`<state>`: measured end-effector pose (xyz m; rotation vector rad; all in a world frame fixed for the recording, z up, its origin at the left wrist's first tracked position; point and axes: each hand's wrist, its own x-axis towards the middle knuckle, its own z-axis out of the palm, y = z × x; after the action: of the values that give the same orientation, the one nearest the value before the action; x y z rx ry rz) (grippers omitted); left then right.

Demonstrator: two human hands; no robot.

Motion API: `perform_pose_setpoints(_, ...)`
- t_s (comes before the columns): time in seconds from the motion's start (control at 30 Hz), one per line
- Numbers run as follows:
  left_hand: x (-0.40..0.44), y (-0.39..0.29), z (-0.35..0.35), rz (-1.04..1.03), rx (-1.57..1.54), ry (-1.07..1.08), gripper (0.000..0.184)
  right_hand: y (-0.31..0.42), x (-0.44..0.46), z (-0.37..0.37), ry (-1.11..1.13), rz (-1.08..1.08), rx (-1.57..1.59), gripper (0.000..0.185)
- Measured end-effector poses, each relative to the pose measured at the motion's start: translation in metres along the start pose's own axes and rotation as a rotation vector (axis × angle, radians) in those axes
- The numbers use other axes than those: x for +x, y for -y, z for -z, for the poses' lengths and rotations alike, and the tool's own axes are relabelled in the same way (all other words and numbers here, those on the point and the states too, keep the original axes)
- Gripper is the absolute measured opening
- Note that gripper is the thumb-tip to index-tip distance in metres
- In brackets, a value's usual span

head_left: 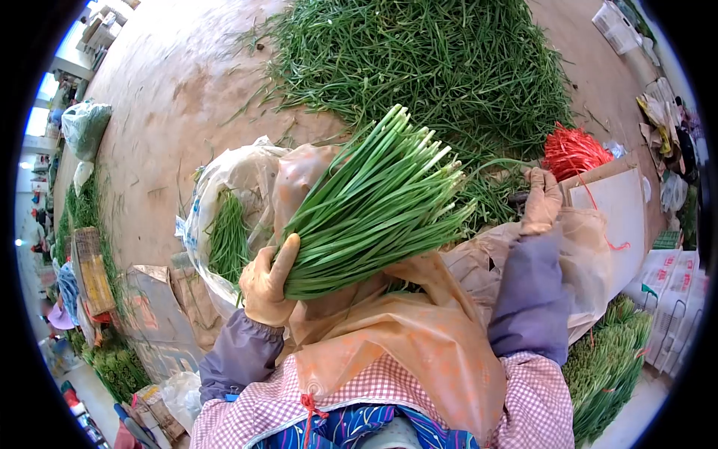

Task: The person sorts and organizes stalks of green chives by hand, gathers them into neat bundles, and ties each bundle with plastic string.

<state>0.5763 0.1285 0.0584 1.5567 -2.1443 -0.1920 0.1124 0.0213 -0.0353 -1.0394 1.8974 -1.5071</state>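
My left hand (269,280), in a tan glove, is wrapped round the lower end of a big bunch of long green stalks (381,209). The bunch fans out up and to the right over my lap, its pale cut ends pointing that way. My right hand (541,200), gloved too, has its fingers bent together at the tip of a thin green stalk (505,162), beside the cardboard box; whether the fingers pinch it is too small to tell. Loose green leaves lie just left of that hand. A translucent orange apron (404,337) covers my lap.
A large heap of green stalks (419,60) lies ahead on the floor. Red plastic strips (574,152) sit at a cardboard box (609,217) on the right. A white plastic bag (213,183) with greens stands at the left. Bundled stalks (609,367) lie at the lower right.
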Motion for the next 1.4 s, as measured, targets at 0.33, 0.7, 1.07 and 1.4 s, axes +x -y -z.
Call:
perform_pose_setpoints(0.33, 0.004, -0.002, 0.005, -0.043, 0.040, 0.037, 0.077, 0.109, -0.064, -0.082, 0.449, 1.209, -0.505, 0.015)
perform_pose_setpoints(0.7, 0.003, 0.007, 0.010, -0.063, 0.009, 0.145, 0.095, 0.137, -0.012, -0.069, 0.555, 0.744, -0.616, 0.047)
perform_pose_setpoints(1.07, 0.003, 0.011, 0.015, -0.097, -0.011, 0.146, 0.096, 0.087, -0.011, -0.110, 0.527, 0.289, -0.032, 0.036)
perform_pose_setpoints(1.4, 0.022, 0.003, 0.020, -0.183, 0.024, 0.155, 0.071, 0.156, 0.015, -0.148, 1.111, 0.499, -0.300, 0.064)
